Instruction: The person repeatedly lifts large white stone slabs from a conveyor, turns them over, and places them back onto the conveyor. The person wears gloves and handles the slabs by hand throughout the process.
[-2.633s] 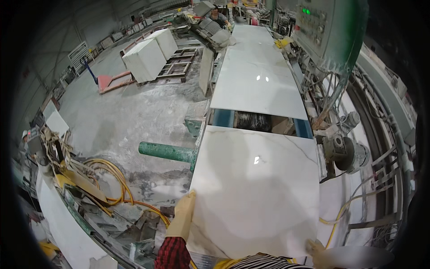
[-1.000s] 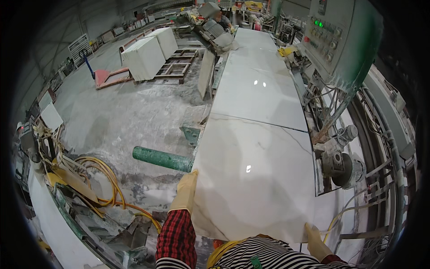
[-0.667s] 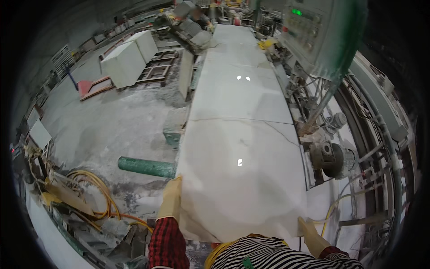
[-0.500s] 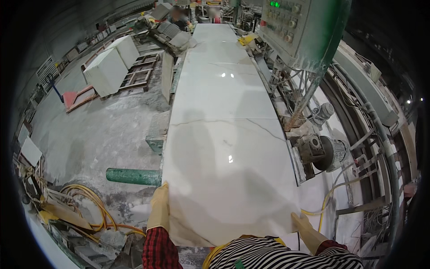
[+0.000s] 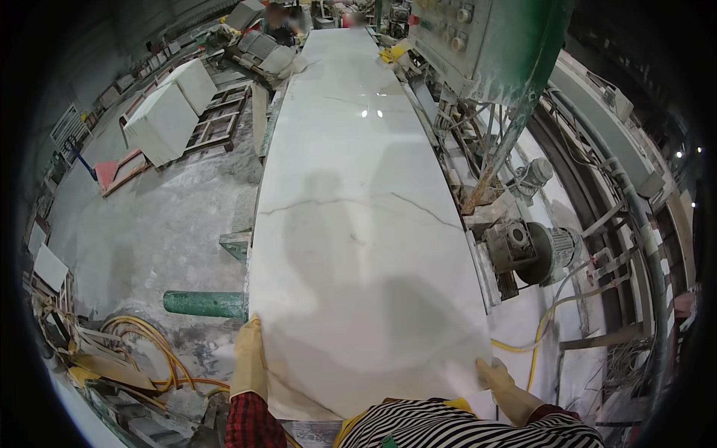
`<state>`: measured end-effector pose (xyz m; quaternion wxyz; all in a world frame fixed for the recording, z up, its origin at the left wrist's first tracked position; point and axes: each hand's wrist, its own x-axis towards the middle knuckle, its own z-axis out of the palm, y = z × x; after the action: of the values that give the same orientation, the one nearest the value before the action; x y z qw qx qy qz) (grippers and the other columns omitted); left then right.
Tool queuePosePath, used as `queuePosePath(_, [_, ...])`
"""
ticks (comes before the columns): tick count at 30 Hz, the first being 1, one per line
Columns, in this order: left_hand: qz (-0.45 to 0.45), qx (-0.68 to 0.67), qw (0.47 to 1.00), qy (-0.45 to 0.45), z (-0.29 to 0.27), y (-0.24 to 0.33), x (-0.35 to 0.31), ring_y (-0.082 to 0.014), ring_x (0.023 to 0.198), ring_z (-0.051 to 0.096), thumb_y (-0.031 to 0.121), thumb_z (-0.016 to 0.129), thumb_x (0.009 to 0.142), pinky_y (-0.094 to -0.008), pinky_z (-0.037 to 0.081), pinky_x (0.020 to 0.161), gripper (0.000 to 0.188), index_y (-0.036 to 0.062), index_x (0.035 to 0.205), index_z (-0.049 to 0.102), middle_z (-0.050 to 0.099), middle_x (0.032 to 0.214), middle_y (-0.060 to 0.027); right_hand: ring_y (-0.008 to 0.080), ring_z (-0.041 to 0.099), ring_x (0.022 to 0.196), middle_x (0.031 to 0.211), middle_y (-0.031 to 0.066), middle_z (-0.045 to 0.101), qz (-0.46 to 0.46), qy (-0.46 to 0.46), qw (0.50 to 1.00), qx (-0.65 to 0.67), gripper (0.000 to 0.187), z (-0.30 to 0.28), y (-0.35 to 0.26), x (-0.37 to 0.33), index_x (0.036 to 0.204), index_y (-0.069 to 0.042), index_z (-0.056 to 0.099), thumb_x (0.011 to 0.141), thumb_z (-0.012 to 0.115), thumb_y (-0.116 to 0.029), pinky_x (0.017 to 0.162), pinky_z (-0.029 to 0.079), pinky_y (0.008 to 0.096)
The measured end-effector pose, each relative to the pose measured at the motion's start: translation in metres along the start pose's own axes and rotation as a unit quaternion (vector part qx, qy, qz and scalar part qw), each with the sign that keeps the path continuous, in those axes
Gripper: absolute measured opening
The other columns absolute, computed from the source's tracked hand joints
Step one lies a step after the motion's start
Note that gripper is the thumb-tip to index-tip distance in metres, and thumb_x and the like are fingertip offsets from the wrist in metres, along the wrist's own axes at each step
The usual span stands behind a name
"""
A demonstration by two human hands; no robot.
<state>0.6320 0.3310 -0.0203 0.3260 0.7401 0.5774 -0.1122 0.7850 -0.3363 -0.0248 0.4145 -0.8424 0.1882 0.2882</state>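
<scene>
A large white stone slab (image 5: 358, 313) with thin brown veins lies flat in front of me, its near edge close to my body. My left hand (image 5: 249, 362), in a cream-coloured glove, is closed on the slab's left edge near its front corner, with the fingers partly hidden. At the opposite edge, my right hand (image 5: 502, 384) grips the near right corner; it is gloved too, and its fingertips rest by the rim. Light and shadows reflect off the glossy top.
Left of the slab a green pipe (image 5: 205, 304) sticks out, with coiled yellow hoses (image 5: 146, 332) below. On the right are an electric motor (image 5: 551, 254) and a control box (image 5: 489, 52). White blocks (image 5: 160, 123) stand by a rack at the left. A person (image 5: 279, 26) is at the far end.
The whole scene has shifted left in view, and the far parts sit higher. Both hands stay at the slab's near side edges, with only slight movement.
</scene>
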Motion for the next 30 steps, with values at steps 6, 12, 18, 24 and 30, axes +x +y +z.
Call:
queuePosePath(6, [0.017, 0.000, 1.000, 0.004, 0.002, 0.015, -0.016, -0.0455, 0.148, 0.063, 0.073, 0.039, 0.113, -0.0531, 0.045, 0.125, 0.081, 0.0103, 0.151, 0.075, 0.070, 0.156, -0.0256, 0.0215, 0.072, 0.095, 0.113, 0.0113, 0.077, 0.003, -0.010, 1.000, -0.008, 0.072, -0.006, 0.001, 0.006, 0.147, 0.002, 0.068, 0.103, 0.078, -0.054, 0.081, 0.059, 0.0383])
queuePosePath(12, [0.057, -0.012, 0.998, 0.038, -0.003, 0.011, -0.034, -0.0455, 0.151, 0.060, 0.070, 0.044, 0.113, -0.0523, 0.046, 0.125, 0.083, 0.0027, 0.152, 0.071, 0.069, 0.156, -0.0277, 0.0319, 0.074, 0.102, 0.117, 0.0165, 0.078, -0.023, -0.014, 0.999, -0.043, 0.076, -0.006, -0.028, -0.016, 0.151, -0.005, 0.068, 0.107, 0.066, -0.066, 0.088, 0.060, 0.0454])
queuePosePath(18, [0.092, -0.032, 0.992, 0.078, -0.031, -0.060, -0.083, -0.0318, 0.130, 0.071, 0.056, 0.059, 0.111, -0.0475, 0.057, 0.111, 0.072, 0.0014, 0.158, 0.061, 0.072, 0.144, -0.0225, 0.0331, 0.071, 0.091, 0.109, 0.0164, 0.077, -0.074, -0.033, 0.997, -0.018, 0.073, -0.013, 0.013, 0.026, 0.138, 0.000, 0.075, 0.110, 0.062, -0.066, 0.088, 0.058, 0.0480])
queuePosePath(24, [0.373, 0.681, 0.591, 0.219, 0.077, -0.255, -0.068, -0.0331, 0.144, 0.065, 0.055, 0.047, 0.119, -0.0539, 0.052, 0.118, 0.068, 0.0034, 0.161, 0.063, 0.073, 0.152, -0.0215, 0.0422, 0.073, 0.134, 0.144, 0.0270, 0.076, 0.006, 0.095, 0.990, -0.107, 0.084, 0.007, -0.016, 0.003, 0.158, -0.005, 0.066, 0.103, 0.070, -0.068, 0.112, 0.058, 0.0503])
queuePosePath(30, [0.507, 0.735, 0.283, 0.349, 0.133, -0.298, -0.029, -0.0309, 0.158, 0.055, 0.049, 0.050, 0.119, -0.0555, 0.042, 0.128, 0.058, 0.0131, 0.162, 0.065, 0.066, 0.166, -0.0076, 0.0409, 0.073, 0.132, 0.144, 0.0250, 0.076, 0.034, 0.071, 0.997, -0.004, 0.072, 0.014, -0.017, 0.016, 0.157, -0.005, 0.067, 0.106, 0.075, -0.056, 0.112, 0.058, 0.0521])
